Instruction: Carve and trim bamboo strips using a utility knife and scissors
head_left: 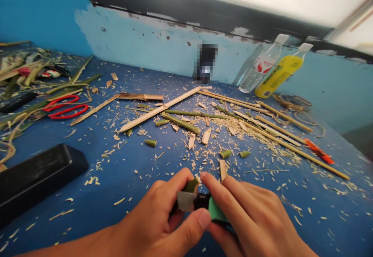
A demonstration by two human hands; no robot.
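My left hand (171, 218) is closed around a short piece of green bamboo (191, 186), whose tip shows above the fingers. In my right hand (256, 212) is a utility knife (217, 211) with a green handle, a black collar and a short wide blade. The blade points left and lies across the bamboo piece, close to my left thumb. My left thumb also reaches to the knife's collar. Most of the bamboo piece is hidden by the fingers and blade. Just beyond my right fingers lies a pale bamboo sliver (223, 169).
Shavings and cut bamboo bits litter the blue table (116, 171). Bamboo strips (163, 107) and thin sticks (291, 144) lie beyond my hands. At left are red-handled scissors (65, 107) and a black box-shaped object (40, 179). A clear bottle (259, 68) and yellow-labelled bottle (278, 74) lean against the wall.
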